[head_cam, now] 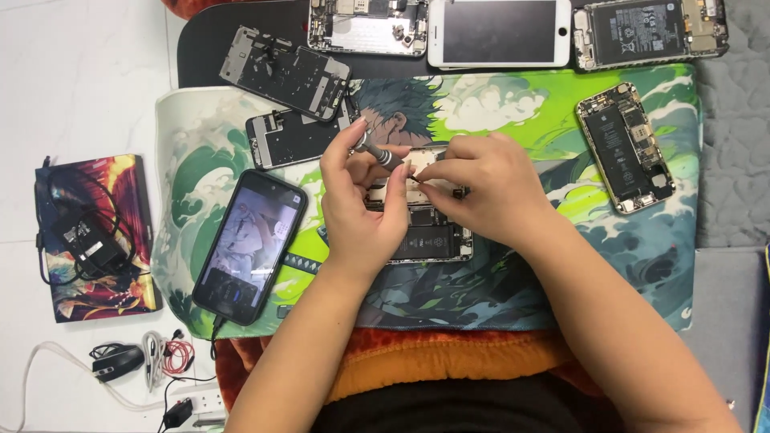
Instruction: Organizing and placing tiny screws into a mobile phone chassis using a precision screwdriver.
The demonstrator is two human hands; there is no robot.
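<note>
Opened smartphone with its screen off and black battery exposed (429, 236) lying at the middle of the green illustrated desk mat (497, 297), partly hidden under both hands. Left hand (357, 204) curled, thumb and fingers pinching a slim grey metal precision screwdriver (378, 152), tip angled down toward the top end of the open phone. Right hand (489, 188) closed in a pinch on the upper edge of the same phone, fingertips pressed together; whether a screw or small part sits between them cannot be told.

Judging by the bare battery and boards: opening stage already done, work on the inner parts under way, battery not yet lifted out, reassembly not begun.

Left of the open phone on the mat, an intact black smartphone with lit screen (250, 244), cable at its lower end. Above-left of the open phone, two detached dark display panels (289, 104). Right of it on the mat, another stripped phone body with battery showing (626, 148). Beyond the mat's top edge, a white-fronted phone (499, 32) between two more gutted phones.
</note>
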